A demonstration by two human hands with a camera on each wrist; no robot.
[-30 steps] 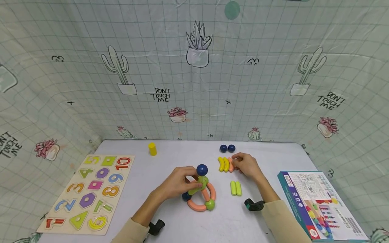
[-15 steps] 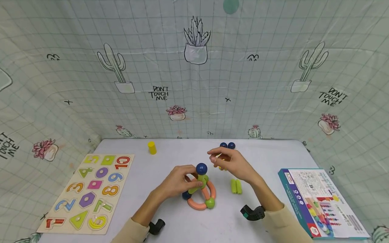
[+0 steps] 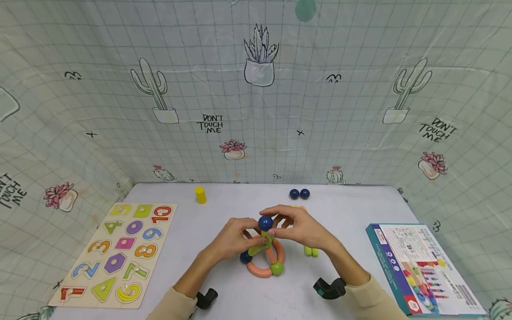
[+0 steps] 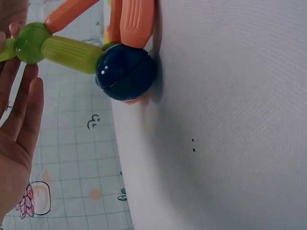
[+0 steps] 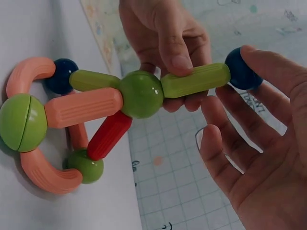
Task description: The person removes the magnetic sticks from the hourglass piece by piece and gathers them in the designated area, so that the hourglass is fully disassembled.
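Observation:
A magnetic stick-and-ball model of orange curved sticks (image 3: 259, 270), green and blue balls and a red stick (image 5: 109, 138) stands on the white table. From its upper green ball (image 5: 141, 94) a light green stick (image 5: 196, 80) rises to a blue ball (image 3: 266, 223) at the top. My left hand (image 3: 234, 238) pinches that green stick, thumb in front and fingers behind. Thumb and fingers of my right hand (image 3: 302, 226) grip the top blue ball from the other side. A lower blue ball (image 4: 125, 72) sits close to the table in the left wrist view.
Two loose blue balls (image 3: 299, 194) lie at the back. Curved pieces (image 3: 303, 207) and two green sticks (image 3: 311, 252) are partly hidden behind my right hand. A yellow cylinder (image 3: 200, 195) stands back left. A number puzzle board (image 3: 163, 226) lies left, a toy box (image 3: 424, 266) right.
My right hand has left the loose curved pieces, come left and closed on the top blue ball. My left hand and the model have stayed in place.

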